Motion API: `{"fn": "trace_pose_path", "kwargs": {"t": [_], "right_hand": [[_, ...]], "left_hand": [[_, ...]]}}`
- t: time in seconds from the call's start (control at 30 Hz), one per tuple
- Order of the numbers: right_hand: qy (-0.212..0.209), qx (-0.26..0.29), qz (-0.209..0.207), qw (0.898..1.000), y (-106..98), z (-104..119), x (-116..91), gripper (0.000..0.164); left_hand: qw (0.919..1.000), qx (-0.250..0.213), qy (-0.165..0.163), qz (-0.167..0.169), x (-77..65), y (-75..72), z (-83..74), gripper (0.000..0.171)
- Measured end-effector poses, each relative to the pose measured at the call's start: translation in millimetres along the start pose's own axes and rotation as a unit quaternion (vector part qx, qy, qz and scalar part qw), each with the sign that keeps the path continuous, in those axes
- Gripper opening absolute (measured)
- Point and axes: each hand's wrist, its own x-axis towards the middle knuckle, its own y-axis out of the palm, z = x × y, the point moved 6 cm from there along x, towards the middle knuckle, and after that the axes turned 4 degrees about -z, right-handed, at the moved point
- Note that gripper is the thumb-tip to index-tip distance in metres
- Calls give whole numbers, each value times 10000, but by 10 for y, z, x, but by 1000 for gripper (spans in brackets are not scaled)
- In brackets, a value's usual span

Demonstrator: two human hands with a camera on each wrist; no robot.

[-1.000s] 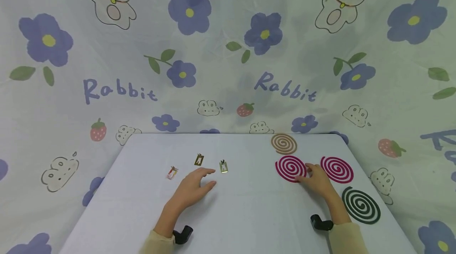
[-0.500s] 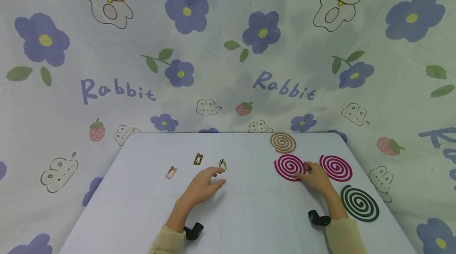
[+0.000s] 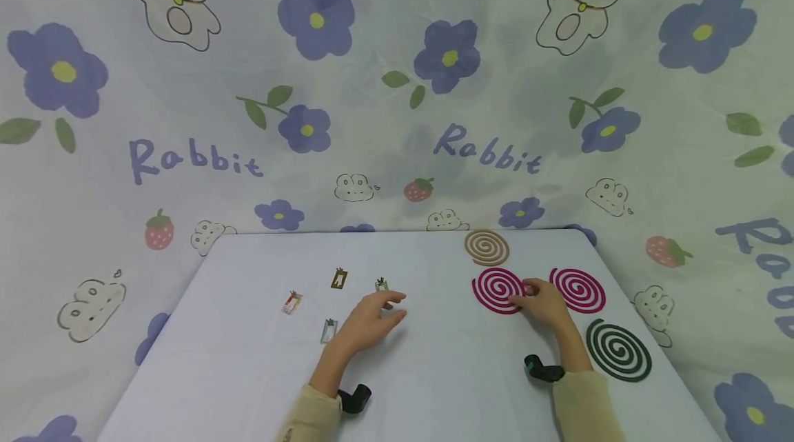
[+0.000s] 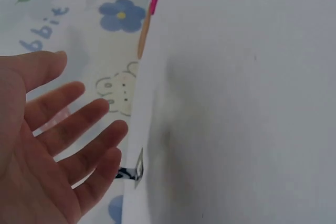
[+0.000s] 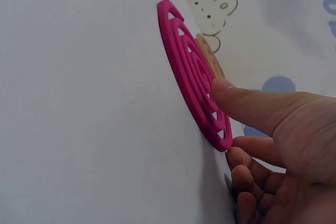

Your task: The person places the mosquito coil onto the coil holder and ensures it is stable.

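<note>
Right of centre in the head view, a flat magenta spiral coil is pinched at its near right edge by the right hand, the thumb laid on the upper face and the fingers tucked below; whether the coil is lifted slightly or rests on the white-covered table cannot be told with certainty. Just right of that hand, a second magenta spiral coil is seen lying flat, with a dark green spiral coil placed below it towards the lower right. A tan spiral coil is set just above the held one, by the table's far edge. Near the centre of the frame, the left hand is held above the table with fingers loosely spread and thumb apart. A small pale green rectangular frame is partly covered by its fingers. Left of the hand, a small gold rectangular frame, a red-and-white one and a silver-grey one are scattered. Both wrists are edged by beige sleeves.
</note>
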Motion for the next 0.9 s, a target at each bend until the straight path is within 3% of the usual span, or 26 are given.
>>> {"fn": "trace_pose_path", "kwargs": {"t": [0.37,0.9], "right_hand": [[408,254,-77,9988,-11,-23,18,60],[499,111,-380,9980,-6,-47,36,56]], "left_hand": [[9994,-125,-174,-274,189,187,-53,39],[9978,-348,-385,-409,571,603,-194,32]]}}
